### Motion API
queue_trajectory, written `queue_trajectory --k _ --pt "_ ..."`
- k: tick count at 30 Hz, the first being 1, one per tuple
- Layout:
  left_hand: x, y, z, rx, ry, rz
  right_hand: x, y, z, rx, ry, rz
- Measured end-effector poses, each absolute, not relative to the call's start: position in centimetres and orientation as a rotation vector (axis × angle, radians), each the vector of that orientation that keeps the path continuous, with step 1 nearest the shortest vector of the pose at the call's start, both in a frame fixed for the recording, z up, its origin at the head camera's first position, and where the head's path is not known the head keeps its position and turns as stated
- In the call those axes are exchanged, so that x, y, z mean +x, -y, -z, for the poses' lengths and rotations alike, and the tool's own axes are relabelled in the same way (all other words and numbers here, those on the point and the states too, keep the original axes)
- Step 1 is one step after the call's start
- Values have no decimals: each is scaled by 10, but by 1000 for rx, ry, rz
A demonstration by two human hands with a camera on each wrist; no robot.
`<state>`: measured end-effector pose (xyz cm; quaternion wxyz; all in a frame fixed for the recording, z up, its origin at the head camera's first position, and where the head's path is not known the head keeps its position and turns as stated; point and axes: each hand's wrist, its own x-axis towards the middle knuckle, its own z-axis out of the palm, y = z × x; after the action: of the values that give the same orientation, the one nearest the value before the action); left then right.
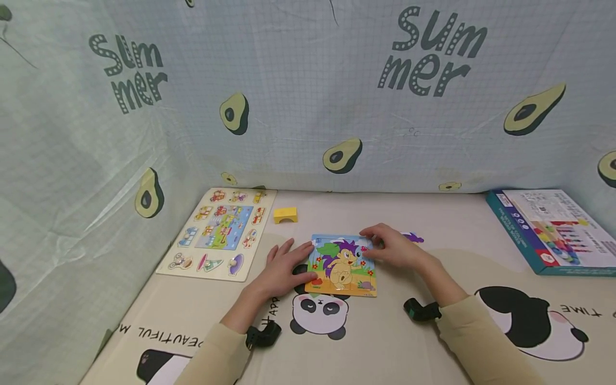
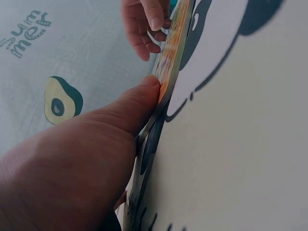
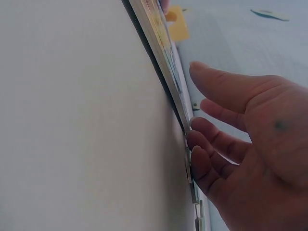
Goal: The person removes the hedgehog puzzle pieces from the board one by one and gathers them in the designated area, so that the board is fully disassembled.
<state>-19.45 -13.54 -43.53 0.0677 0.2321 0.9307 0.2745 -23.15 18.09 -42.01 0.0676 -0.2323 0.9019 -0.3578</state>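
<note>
Left fingers: the fingers are lying straight and a little apart, pressing flat against the left edge of the hedgehog puzzle; in the left wrist view the thumb is pushing on the board's edge.
Left hand: the left hand is resting on the mat, palm down, just beside the board.
Right fingers: the fingers are bending gently and are touching the board's upper right corner; in the right wrist view they are meeting the edge, spread and not closing around it.
Right hand: the right hand is lying at the board's right side.
Hedgehog puzzle: it is lying flat on the mat between both hands, above a printed panda face.
Purple piece: a small purple piece is lying just behind the right hand.
Yellow block: the yellow arch block is standing further back, apart from the hands.
Peg puzzle: the vehicle peg puzzle is lying at the left.
Box: the toy box is lying far right.
</note>
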Motion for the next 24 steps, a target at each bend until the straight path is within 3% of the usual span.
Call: queue_trajectory --k 24 --pt "-195 136 437 700 -2812 -818 -227 -172 421 -673 -2781 927"
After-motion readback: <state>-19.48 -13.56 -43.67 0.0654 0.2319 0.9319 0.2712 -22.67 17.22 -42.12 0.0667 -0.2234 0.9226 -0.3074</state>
